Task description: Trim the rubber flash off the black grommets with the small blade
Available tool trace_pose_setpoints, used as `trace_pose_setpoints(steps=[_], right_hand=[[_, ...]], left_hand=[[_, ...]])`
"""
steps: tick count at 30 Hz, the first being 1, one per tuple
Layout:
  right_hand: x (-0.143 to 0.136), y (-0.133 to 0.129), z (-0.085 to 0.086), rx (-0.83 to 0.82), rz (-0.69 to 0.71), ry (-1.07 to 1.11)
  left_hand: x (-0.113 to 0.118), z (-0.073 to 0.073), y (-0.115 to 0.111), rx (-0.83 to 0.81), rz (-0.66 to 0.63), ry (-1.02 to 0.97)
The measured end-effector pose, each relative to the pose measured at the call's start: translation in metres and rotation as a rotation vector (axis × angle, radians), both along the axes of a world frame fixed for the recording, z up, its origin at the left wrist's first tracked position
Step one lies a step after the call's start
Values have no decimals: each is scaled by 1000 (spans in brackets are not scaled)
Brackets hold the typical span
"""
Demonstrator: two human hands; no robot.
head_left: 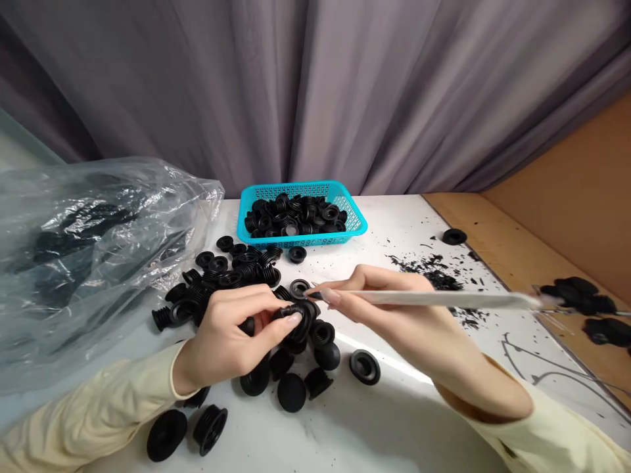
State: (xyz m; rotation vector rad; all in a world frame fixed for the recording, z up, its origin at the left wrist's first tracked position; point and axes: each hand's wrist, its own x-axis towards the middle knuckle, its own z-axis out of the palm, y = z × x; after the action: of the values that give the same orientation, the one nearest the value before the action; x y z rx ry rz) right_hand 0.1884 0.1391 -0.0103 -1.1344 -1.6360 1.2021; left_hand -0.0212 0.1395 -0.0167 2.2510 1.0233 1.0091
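My left hand [241,332] pinches a black ribbed rubber plug [302,320] between thumb and fingers, above a heap of similar plugs. In my right hand [389,299] is a slim craft knife [424,299] with a long white handle, held like a pen. Its dark front end points left, close beside the held plug; whether the tip touches it I cannot tell. Loose black plugs [290,392] with round flanged heads lie below and around both hands. One plug [365,366] lies apart, flange up, below my right hand.
Behind the heap stands a turquoise mesh basket [362,226] full of black plugs. A clear plastic bag [108,263] with dark contents covers the left side. Black shavings [438,272] and a lone plug [454,236] lie on the right. Grey curtains [315,92] hang behind the white table.
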Motion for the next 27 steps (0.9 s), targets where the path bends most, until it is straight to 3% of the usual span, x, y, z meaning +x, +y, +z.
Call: trace_pose_setpoints(steps=[3, 7, 11, 19, 23, 27], right_hand=[[6, 4, 8, -232, 34, 170], [5, 10, 5, -454, 130, 439], [3, 13, -1, -590, 166, 544], [1, 12, -3, -556, 150, 530], [5, 11, -1, -450, 94, 363], [8, 10, 1, -338, 41, 156]], left_hand=[[0, -1, -1, 196, -17, 22], [1, -4, 0, 316, -19, 40], [0, -9, 4, 384, -28, -16], [-1, -11, 10, 269, -87, 23], [-2, -8, 15, 187, -101, 73], [-3, -5, 17, 220, -112, 86]])
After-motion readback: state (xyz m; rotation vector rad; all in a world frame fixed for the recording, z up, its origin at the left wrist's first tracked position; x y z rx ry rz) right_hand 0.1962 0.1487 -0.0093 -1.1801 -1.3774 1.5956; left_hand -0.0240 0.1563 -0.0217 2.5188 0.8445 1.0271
